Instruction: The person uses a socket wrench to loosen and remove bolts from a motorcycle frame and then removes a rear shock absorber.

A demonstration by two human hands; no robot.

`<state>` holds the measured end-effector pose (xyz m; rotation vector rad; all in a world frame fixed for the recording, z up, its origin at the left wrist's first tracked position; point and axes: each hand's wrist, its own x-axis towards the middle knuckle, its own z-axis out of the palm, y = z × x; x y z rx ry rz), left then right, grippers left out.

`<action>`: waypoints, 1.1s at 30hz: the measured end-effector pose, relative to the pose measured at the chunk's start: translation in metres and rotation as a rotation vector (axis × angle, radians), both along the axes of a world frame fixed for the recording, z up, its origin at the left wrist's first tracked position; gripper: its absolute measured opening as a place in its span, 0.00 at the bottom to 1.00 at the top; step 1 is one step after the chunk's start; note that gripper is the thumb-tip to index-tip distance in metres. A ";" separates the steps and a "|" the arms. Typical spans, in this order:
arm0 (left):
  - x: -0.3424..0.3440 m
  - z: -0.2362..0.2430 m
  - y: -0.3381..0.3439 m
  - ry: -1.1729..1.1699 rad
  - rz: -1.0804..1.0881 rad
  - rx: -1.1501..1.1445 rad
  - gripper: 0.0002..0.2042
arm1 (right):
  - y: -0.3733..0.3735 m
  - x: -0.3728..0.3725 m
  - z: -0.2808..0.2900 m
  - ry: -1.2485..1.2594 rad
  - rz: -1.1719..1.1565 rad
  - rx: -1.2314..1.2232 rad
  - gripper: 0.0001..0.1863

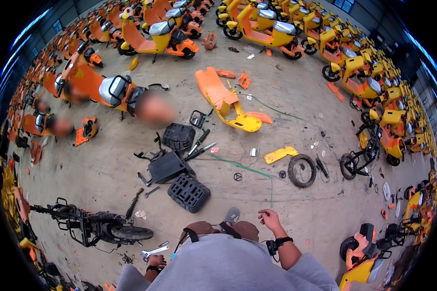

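Note:
My right hand (270, 219) hangs over my right knee (247, 229) with its fingers loosely apart and nothing in it; a black band sits on its wrist. My left hand (156, 262) is low at my left side, half hidden by my grey shirt. A silver wrench (155, 251) is right at its knuckles; I cannot tell whether the hand grips it. In front of my knees lie a black ribbed plastic case (188, 193) and a black box (167, 166). My grey shoe (232, 215) pokes out between them and my knees.
A stripped black scooter frame (93, 226) lies to my left. An orange and yellow body shell (224, 100), a second ribbed case (178, 137), hand tools (199, 148), a green cable (243, 168) and a loose tyre (301, 170) litter the concrete. Rows of orange and yellow scooters ring the area; another person (155, 110) crouches ahead.

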<state>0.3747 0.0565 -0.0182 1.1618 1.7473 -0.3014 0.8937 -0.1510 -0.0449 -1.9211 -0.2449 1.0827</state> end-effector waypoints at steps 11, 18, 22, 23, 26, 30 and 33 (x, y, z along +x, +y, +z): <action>0.170 -0.021 0.107 -0.347 0.028 0.203 0.14 | -0.200 0.050 -0.121 0.369 -0.882 -0.383 0.09; 0.202 -0.050 0.145 -0.156 -0.045 0.052 0.12 | -0.107 0.078 -0.084 0.311 -0.640 -0.318 0.14; 0.232 -0.080 0.170 -0.153 -0.015 -0.040 0.11 | -0.053 0.114 -0.076 0.267 -0.505 -0.348 0.13; 0.245 -0.085 0.178 -0.163 -0.005 -0.055 0.11 | -0.040 0.128 -0.073 0.247 -0.466 -0.364 0.13; 0.278 -0.110 0.214 -0.226 0.085 -0.084 0.11 | -0.007 0.166 -0.075 0.229 -0.549 -0.397 0.12; 0.323 -0.121 0.271 -0.283 0.056 0.055 0.13 | 0.056 0.235 -0.081 0.229 -0.386 -0.471 0.13; 0.357 -0.100 0.306 -0.378 0.070 0.203 0.14 | 0.111 0.303 -0.092 0.089 -0.199 -0.449 0.14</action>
